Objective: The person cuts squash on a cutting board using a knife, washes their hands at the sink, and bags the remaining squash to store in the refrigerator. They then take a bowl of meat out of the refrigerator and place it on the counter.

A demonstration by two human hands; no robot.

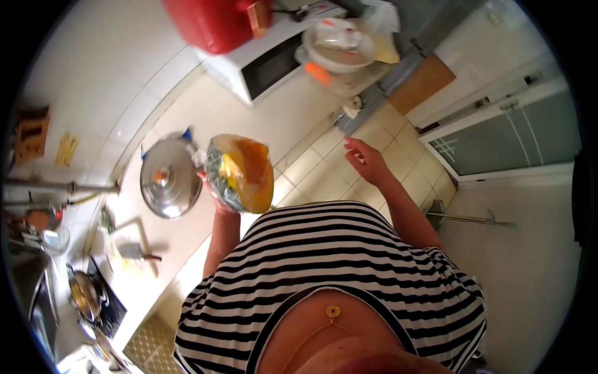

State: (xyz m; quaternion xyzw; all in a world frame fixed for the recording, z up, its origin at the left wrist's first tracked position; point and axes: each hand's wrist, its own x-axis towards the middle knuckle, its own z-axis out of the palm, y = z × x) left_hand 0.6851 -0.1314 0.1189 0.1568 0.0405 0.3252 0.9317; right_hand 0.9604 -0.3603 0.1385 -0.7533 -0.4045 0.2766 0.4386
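Countertop, pale and smooth [182, 115], runs down the left of the frame. Left of centre, a rounded yellow-orange bundle in clear plastic [243, 174] appears lifted, not yet set down, whether opened unclear, its wrap crinkled and glossy. The bare left hand [215, 199] grasps its side; the bare right hand [369, 164] looks empty, fingers loosely curled.

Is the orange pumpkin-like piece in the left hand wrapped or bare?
Wrapped, at least partly: crinkled, shiny plastic shows on the pumpkin-like piece beside the left hand. Cannot tell whether it is fully sealed.
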